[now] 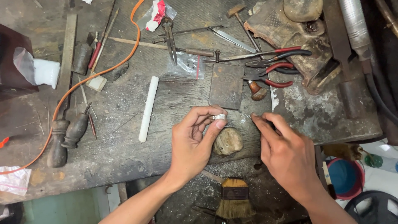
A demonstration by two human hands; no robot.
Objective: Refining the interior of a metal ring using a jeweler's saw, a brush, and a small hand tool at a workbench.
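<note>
My left hand (194, 139) pinches a small silver ring (218, 117) between thumb and fingertips, just above a worn wooden bench peg (229, 141) at the bench's front edge. My right hand (284, 151) hovers to the right of the ring, fingers pressed together and pointing at it; whether they hold anything small cannot be told. A dark flat steel block (226, 85) lies just behind the ring.
Red-handled pliers (271, 66), a small hammer (240, 18), shears (170, 37), files with wooden handles (66, 135) and a white stick (148, 108) litter the worn bench (124, 141). An orange cord (87, 79) crosses the left. A brush (234, 199) lies below the bench edge.
</note>
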